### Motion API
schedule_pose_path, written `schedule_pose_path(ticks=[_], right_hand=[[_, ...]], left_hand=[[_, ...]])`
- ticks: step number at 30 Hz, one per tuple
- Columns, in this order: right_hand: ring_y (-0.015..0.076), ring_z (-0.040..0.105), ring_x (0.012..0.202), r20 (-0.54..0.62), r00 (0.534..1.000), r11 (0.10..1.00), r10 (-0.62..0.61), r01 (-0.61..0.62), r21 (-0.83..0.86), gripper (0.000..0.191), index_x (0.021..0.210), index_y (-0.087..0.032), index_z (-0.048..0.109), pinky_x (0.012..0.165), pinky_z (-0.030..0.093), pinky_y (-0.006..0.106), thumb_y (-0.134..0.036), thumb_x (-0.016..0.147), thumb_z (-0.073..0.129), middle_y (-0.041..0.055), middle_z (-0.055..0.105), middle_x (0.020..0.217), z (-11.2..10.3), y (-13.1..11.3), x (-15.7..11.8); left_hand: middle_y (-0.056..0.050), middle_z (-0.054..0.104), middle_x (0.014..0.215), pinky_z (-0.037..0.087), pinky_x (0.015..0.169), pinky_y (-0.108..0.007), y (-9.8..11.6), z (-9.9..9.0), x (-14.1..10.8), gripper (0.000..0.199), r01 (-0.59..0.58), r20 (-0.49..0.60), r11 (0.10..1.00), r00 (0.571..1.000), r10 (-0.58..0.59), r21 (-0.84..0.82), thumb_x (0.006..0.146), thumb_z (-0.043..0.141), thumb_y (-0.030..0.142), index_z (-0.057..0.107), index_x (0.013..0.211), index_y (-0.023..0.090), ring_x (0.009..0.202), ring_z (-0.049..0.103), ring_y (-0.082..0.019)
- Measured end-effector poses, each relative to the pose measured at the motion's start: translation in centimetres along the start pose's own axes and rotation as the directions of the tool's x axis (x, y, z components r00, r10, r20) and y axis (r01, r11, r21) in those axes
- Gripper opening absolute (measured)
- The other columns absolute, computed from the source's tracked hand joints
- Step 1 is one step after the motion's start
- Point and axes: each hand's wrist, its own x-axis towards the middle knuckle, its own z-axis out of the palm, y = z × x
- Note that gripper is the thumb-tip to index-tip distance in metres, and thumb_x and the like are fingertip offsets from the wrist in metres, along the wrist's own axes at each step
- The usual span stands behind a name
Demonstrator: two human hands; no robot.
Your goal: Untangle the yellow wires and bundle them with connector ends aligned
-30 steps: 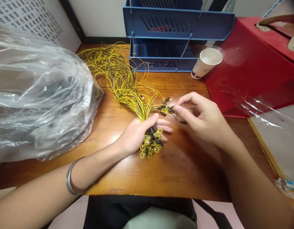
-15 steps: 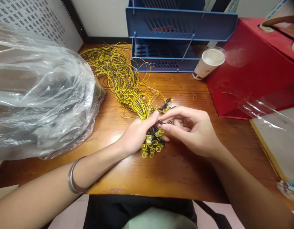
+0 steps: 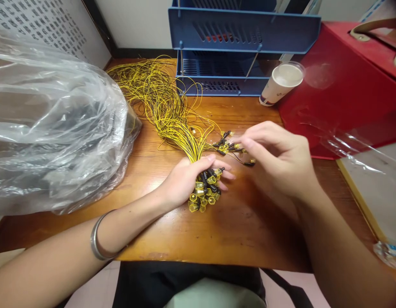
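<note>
My left hand (image 3: 181,182) is closed around a bundle of yellow and black wires (image 3: 193,149), its thumb across the top and its fingertips showing beyond. Black-sleeved ends with clear yellow hexagonal caps (image 3: 202,196) hang out of the grip toward me. To the right, my right hand (image 3: 278,158) has thumb and forefinger pinched together at a small loose pile of the same capped wire ends (image 3: 226,147). Whatever lies between those fingertips is too small to make out. One loose capped end (image 3: 249,162) lies just below the pinch.
A long tangle of wires (image 3: 153,90) runs back across the wooden table (image 3: 191,239). On the left bulges a clear plastic bag (image 3: 72,141). Blue stacked trays (image 3: 245,32), a paper cup (image 3: 281,83) and a red box (image 3: 342,94) stand at the back and right.
My right hand has moved away from the held bundle, rightward and back to the loose pile. The left hand keeps its grip, with its fingertips now more visible.
</note>
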Motion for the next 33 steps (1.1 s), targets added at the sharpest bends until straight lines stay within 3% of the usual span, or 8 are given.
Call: schedule_pose_path(ticks=[2, 5, 12, 19, 23, 29, 33], right_hand=[[0.0198, 0.064, 0.074, 0.009, 0.998, 0.982, 0.069, -0.066, -0.175, 0.012, 0.087, -0.021, 0.075, 0.068, 0.049, 0.034, -0.025, 0.089, 0.064, 0.006, 0.071, 0.085, -0.9, 1.0, 0.3], [0.0165, 0.058, 0.062, 0.101, 0.991, 0.933, 0.084, -0.043, -0.356, 0.009, 0.082, -0.021, 0.075, 0.061, 0.044, 0.033, -0.023, 0.084, 0.066, 0.0038, 0.068, 0.077, -1.5, 2.2, 0.5], [0.02, 0.064, 0.081, 0.272, 0.962, 0.903, 0.029, 0.091, -0.42, 0.022, 0.105, -0.02, 0.075, 0.074, 0.048, 0.034, -0.019, 0.088, 0.061, 0.0068, 0.067, 0.094, 1.0, 2.6, -0.2], [0.0231, 0.064, 0.089, 0.276, 0.958, 0.867, 0.077, 0.072, -0.494, 0.016, 0.102, -0.02, 0.073, 0.074, 0.046, 0.034, -0.023, 0.092, 0.06, 0.0078, 0.065, 0.103, 1.9, 2.6, -0.3], [0.0231, 0.063, 0.088, 0.285, 0.95, 0.876, 0.124, 0.03, -0.481, 0.011, 0.097, -0.019, 0.068, 0.072, 0.045, 0.035, -0.024, 0.092, 0.06, 0.0084, 0.062, 0.104, 1.8, 2.4, -0.3], [0.022, 0.062, 0.095, 0.205, 0.979, 0.947, 0.024, 0.043, -0.317, 0.007, 0.094, -0.02, 0.067, 0.079, 0.048, 0.035, -0.021, 0.092, 0.06, 0.0089, 0.063, 0.11, 1.4, 2.4, -0.1], [0.0192, 0.066, 0.082, 0.149, 0.986, 0.987, 0.073, -0.05, -0.154, 0.011, 0.095, -0.019, 0.067, 0.07, 0.049, 0.032, -0.026, 0.095, 0.059, 0.0071, 0.071, 0.098, 1.0, 1.8, -0.1]], left_hand=[[-0.015, 0.076, 0.093, 0.055, 0.078, -0.034, -0.1, -0.1, 0.0, 0.037, 0.012, 0.006, 1.0, 1.0, -0.012, -0.024, 0.091, 0.058, 0.041, 0.074, 0.095, 0.007, 0.077, 0.072, -0.022], [-0.013, 0.076, 0.093, 0.055, 0.08, -0.035, -0.3, -0.2, 0.0, 0.036, 0.005, 0.001, 1.0, 1.0, -0.005, -0.027, 0.09, 0.059, 0.041, 0.074, 0.097, 0.009, 0.077, 0.072, -0.022], [-0.012, 0.076, 0.086, 0.055, 0.077, -0.034, -0.3, -0.3, 0.1, 0.035, -0.002, 0.027, 0.999, 1.0, 0.003, -0.034, 0.091, 0.058, 0.04, 0.073, 0.091, 0.008, 0.076, 0.072, -0.022], [-0.012, 0.076, 0.082, 0.055, 0.076, -0.031, -0.2, -0.2, 0.1, 0.036, 0.004, 0.056, 0.999, 0.998, -0.002, -0.033, 0.094, 0.056, 0.038, 0.074, 0.087, 0.008, 0.074, 0.072, -0.02], [-0.013, 0.076, 0.083, 0.054, 0.076, -0.032, -0.1, -0.2, 0.1, 0.036, 0.016, 0.041, 1.0, 0.999, -0.015, -0.024, 0.092, 0.057, 0.039, 0.074, 0.089, 0.008, 0.074, 0.072, -0.021], [-0.014, 0.076, 0.087, 0.055, 0.078, -0.034, -0.2, -0.2, 0.1, 0.038, 0.007, 0.027, 1.0, 1.0, -0.006, -0.02, 0.09, 0.061, 0.043, 0.074, 0.092, 0.007, 0.076, 0.072, -0.023], [-0.014, 0.076, 0.091, 0.055, 0.075, -0.034, -0.3, -0.1, 0.0, 0.042, 0.013, -0.001, 1.0, 1.0, -0.013, -0.014, 0.092, 0.058, 0.046, 0.074, 0.097, 0.008, 0.076, 0.072, -0.022]])
